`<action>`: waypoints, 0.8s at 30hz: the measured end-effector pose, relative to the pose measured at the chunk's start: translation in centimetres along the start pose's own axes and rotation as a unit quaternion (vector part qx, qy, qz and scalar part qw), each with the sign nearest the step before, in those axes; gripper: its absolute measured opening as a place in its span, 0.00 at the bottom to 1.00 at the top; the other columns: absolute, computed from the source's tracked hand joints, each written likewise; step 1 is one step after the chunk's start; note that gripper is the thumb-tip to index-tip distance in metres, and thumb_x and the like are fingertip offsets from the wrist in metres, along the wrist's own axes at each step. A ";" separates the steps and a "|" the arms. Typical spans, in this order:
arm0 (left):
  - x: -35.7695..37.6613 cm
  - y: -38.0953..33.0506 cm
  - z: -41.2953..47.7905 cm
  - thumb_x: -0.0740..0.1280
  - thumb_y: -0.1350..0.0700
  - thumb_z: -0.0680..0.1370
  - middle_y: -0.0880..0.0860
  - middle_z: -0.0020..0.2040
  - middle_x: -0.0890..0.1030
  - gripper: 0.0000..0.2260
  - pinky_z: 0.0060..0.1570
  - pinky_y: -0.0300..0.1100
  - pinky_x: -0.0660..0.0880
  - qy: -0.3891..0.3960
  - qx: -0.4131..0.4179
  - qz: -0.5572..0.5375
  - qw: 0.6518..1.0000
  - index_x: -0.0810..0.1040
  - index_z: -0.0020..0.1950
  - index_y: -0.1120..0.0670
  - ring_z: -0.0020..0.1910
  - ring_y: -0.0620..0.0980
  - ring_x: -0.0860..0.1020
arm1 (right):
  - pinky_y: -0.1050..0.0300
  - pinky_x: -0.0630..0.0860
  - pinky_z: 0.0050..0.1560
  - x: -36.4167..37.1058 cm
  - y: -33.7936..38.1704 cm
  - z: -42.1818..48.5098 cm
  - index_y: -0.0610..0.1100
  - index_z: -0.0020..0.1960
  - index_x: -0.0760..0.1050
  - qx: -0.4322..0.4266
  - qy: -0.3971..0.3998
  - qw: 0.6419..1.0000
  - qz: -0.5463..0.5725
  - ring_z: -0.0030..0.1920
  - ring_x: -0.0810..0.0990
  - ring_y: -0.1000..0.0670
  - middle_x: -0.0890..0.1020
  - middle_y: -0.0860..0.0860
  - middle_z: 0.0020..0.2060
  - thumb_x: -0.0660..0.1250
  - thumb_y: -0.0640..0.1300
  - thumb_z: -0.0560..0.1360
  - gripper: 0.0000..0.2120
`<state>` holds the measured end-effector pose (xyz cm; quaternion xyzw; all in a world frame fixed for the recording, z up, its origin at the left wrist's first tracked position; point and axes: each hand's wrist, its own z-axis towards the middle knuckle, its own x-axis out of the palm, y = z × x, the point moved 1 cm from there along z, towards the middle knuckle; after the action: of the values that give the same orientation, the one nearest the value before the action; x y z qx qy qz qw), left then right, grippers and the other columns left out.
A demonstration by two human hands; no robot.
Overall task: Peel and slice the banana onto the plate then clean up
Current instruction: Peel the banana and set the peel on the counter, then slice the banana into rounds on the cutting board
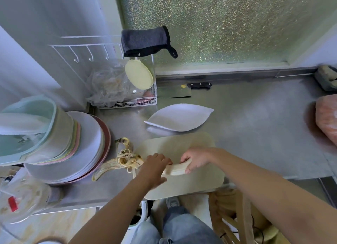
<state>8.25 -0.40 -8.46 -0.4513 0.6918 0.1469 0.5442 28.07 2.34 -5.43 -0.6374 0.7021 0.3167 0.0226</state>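
1. A person holds a peeled banana (pixel 177 169) in both hands just above a pale cutting board (pixel 178 141) at the near edge of the steel bench (pixel 255 125).
2. The right hand (pixel 196 160) wraps its fingers round the banana's 3 o'clock end. The left hand (pixel 156 163) closes on the 9 o'clock end, apparently to steady the fruit for laying flat.
3. The peel (pixel 116 163) lies on the bench at 9 o'clock of the board, out of the cutting area.
4. An empty white plate (pixel 178 118) sits at 12 o'clock, just beyond the board, handy for slices. Farther off at 12 o'clock lies a cleaver (pixel 175 92), untouched.
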 end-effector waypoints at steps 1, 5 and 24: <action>0.1 -0.1 0.1 0.69 0.49 0.73 0.48 0.64 0.71 0.23 0.60 0.44 0.63 -0.003 -0.003 0.002 1.000 0.68 0.67 0.46 0.63 0.51 0.68 | 0.57 0.71 0.59 0.1 -0.3 0.2 0.47 0.66 0.73 -0.001 -0.015 1.000 -0.001 0.59 0.76 0.49 0.78 0.51 0.61 0.73 0.50 0.69 0.26; 0.0 0.4 0.6 0.66 0.51 0.74 0.49 0.60 0.73 0.18 0.55 0.43 0.65 -0.018 0.000 -0.013 1.000 0.71 0.64 0.46 0.60 0.51 0.71 | 0.60 0.70 0.55 0.7 -1.3 0.8 0.50 0.64 0.73 -0.015 -0.069 0.997 0.008 0.59 0.76 0.51 0.77 0.53 0.60 0.75 0.51 0.67 0.28; -3.9 1.5 3.0 0.65 0.48 0.76 0.50 0.56 0.77 0.11 0.54 0.44 0.70 -0.106 -0.046 -0.089 0.989 0.79 0.57 0.49 0.56 0.52 0.74 | 0.58 0.75 0.53 -2.0 -4.8 -0.3 0.46 0.52 0.79 -0.033 -0.295 0.914 0.277 0.47 0.81 0.55 0.83 0.53 0.46 0.66 0.46 0.76 0.07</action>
<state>8.96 4.28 -6.53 -0.5174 0.5798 0.1761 0.6042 32.88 4.05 -6.33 -0.2956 0.8009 0.5069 0.1197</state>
